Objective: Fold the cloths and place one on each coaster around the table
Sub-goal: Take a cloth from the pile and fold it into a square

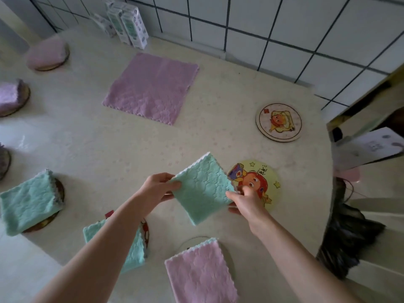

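Note:
A folded green cloth (202, 189) hangs just above the table between my hands. My left hand (158, 189) pinches its left corner and my right hand (246, 201) pinches its right corner. Right behind it lies a yellow cartoon coaster (265, 182), bare and partly hidden by the cloth and my right hand. A second bare coaster (278, 122) lies farther back right. An unfolded purple cloth (153, 87) lies flat at the back. Folded cloths sit on coasters: pink in front (201, 274), green under my left arm (135, 252), green at left (28, 206).
More coasters with folded purple cloths line the far left edge (11, 97) (47, 53). White cartons (129, 22) stand against the tiled wall at the back. The table's right edge (328, 171) drops to a dark bag (347, 241) and a paper sheet (367, 147).

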Tool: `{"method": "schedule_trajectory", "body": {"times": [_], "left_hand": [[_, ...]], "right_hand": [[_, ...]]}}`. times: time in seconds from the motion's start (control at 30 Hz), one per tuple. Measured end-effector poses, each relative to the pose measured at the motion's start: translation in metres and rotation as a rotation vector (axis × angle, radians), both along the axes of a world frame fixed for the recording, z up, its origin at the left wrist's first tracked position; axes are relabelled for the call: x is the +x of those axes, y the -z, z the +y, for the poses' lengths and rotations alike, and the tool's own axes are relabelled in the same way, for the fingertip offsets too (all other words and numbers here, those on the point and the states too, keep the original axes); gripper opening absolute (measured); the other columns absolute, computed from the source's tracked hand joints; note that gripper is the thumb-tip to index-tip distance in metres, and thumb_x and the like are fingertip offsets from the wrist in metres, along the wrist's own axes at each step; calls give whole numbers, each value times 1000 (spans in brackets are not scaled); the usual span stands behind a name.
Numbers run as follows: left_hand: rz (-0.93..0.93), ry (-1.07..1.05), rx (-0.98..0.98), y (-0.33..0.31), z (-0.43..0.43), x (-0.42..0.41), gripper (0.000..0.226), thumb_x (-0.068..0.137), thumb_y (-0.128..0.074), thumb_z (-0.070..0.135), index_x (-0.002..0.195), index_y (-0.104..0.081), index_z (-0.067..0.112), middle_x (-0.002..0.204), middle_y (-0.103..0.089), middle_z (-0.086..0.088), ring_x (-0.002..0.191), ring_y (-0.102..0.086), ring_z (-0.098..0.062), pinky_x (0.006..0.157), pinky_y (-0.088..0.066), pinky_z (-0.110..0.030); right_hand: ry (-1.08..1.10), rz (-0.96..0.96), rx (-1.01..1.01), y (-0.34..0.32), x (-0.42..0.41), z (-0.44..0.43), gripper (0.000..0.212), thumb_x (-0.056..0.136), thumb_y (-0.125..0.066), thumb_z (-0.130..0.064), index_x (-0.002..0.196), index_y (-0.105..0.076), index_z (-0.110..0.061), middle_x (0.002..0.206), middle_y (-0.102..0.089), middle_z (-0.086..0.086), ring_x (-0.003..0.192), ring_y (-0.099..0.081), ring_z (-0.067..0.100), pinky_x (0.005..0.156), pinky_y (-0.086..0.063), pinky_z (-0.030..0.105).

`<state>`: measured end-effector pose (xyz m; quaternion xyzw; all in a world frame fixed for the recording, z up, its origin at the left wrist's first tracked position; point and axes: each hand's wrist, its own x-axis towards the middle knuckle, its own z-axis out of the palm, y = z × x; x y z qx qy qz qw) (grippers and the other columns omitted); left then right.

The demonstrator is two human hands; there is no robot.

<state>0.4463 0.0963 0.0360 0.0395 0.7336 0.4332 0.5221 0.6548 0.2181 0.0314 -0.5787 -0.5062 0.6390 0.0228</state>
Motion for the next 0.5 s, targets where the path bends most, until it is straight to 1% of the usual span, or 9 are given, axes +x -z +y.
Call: {"method": "schedule_trajectory", "body": {"times": [0.03, 0.07, 0.13, 0.17, 0.23, 0.33, 0.4, 0.5], "left_hand": [[-21, -3, 18, 0, 8, 7, 19, 83, -65, -3, 101, -62, -2, 96, -67, -14, 83, -68, -21, 73, -59, -27], [-33, -2, 29, 2, 15, 14, 20, 83, -65, -2, 103, -62, -2, 97, -67, -15, 84, -68, -22, 75, -59, -29], [-44, 4, 40, 7, 31, 30, 24, 82, -66, -2, 105, -61, -2, 102, -67, -17, 88, -68, -25, 80, -58, -32], [-49, 4, 47, 10, 40, 37, 26, 82, -67, -2, 106, -61, -2, 104, -67, -18, 89, -68, -25, 79, -58, -32], [-50, -2, 61, 14, 55, 52, 26, 81, -66, -4, 107, -61, -2, 105, -67, -19, 88, -68, -25, 74, -59, -29], [-14, 10, 58, 20, 76, 69, 25, 80, -68, -4, 105, -63, -1, 107, -67, -21, 91, -68, -28, 74, -59, -29], [28, 31, 45, 21, 87, 76, 23, 81, -68, -4, 103, -63, 0, 104, -67, -19, 89, -68, -27, 73, -59, -29], [77, 51, 33, 22, 98, 82, 21, 81, -68, -3, 101, -64, 3, 102, -67, -17, 85, -68, -24, 69, -59, -26]], "right_hand": [[13, -10, 33, 0, 7, 7, 7, 86, -62, -20, 90, -58, -16, 84, -62, 0, 73, -62, 15, 76, -56, 36], [23, -29, 74, 2, 14, 14, 6, 86, -63, -21, 89, -59, -18, 81, -61, -1, 72, -60, 14, 72, -54, 34], [74, -45, 124, 5, 30, 29, 8, 85, -64, -20, 92, -62, -17, 84, -64, -1, 72, -60, 14, 64, -50, 25], [122, -30, 115, 6, 37, 36, 10, 86, -64, -17, 95, -63, -15, 86, -66, 1, 72, -62, 15, 63, -53, 25], [225, 4, 67, 11, 52, 48, 9, 86, -63, -12, 95, -64, -14, 90, -68, 6, 73, -66, 21, 68, -58, 33], [312, 11, 30, 20, 73, 58, 9, 87, -60, -7, 90, -62, -15, 94, -69, 11, 80, -69, 27, 74, -58, 40], [343, 8, 8, 27, 84, 60, 8, 87, -60, -7, 93, -63, -12, 95, -69, 12, 81, -69, 27, 72, -58, 38], [354, -2, -8, 33, 94, 61, 9, 88, -60, -10, 96, -64, -11, 92, -68, 10, 76, -67, 23, 64, -55, 30]]}}
